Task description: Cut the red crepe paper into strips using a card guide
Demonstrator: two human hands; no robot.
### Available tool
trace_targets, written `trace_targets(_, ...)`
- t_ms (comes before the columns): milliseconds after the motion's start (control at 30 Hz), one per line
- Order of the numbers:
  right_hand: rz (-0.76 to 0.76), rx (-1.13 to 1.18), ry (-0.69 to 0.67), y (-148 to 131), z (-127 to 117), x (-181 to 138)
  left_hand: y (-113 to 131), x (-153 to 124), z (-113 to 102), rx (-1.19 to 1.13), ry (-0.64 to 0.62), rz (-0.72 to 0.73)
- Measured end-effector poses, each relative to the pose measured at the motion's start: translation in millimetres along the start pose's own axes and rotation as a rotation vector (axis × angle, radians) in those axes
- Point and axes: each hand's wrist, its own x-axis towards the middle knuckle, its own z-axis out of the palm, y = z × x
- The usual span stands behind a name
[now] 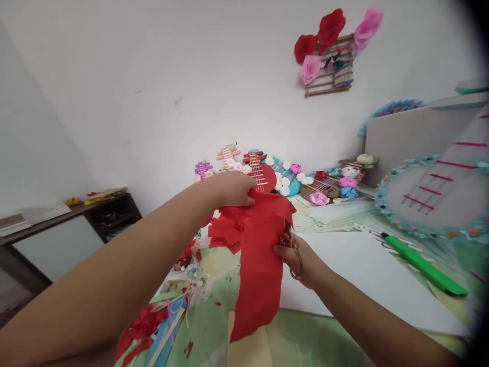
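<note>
My left hand (236, 187) is closed on the upper edge of a red sheet of paper (262, 275), which looks like crepe paper. A long strip of it hangs down over the table, its edges rough. In my right hand (307, 262) is a pair of scissors (296, 262) with gold-coloured handle loops. The fingers of that hand sit at the strip's right edge, and the paper partly hides the blades. More red paper pieces (225, 232) lie bunched behind the strip, just below my left hand.
A white board (344, 265) lies on the table at right, with a green box cutter (424, 265) beside it. Flower-trimmed craft instruments (263, 176) line the wall. Red scraps (143, 331) and coloured strips lie at front left. A cabinet (57, 239) stands at left.
</note>
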Motion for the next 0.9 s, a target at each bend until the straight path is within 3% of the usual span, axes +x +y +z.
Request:
trace_targets(200, 0.159, -0.403, 0.114, 36.2, -23.7, 6.2, 0.4, 21.5, 46.1, 0.217, 0.071, 0.03)
trace_targets(300, 0.189, -0.678, 0.167, 45.3, -46.8, 25.3, -12.9, 19.1, 52.0, 0.286, 0.108, 0.008)
trace_targets(433, 0.219, -0.979, 0.12, 47.6, -64.8, 63.7, -29.1, 7.7, 39.8, 0.345, 0.136, -0.049)
trace_targets(600, 0.274, -1.177, 0.055, 61.2, -66.4, 98.6, -38.9, -3.3, 22.6, 0.377, 0.108, -0.077)
trace_targets(733, 0.273, -1.273, 0.045, 76.7, -66.8, 100.7, -50.2, -19.9, 4.8, 0.44, 0.118, -0.136)
trace_targets(900, 0.19, -1.292, 0.031, 83.7, -60.6, 91.0, -61.4, -47.0, -32.8, 0.581, 0.15, -0.287)
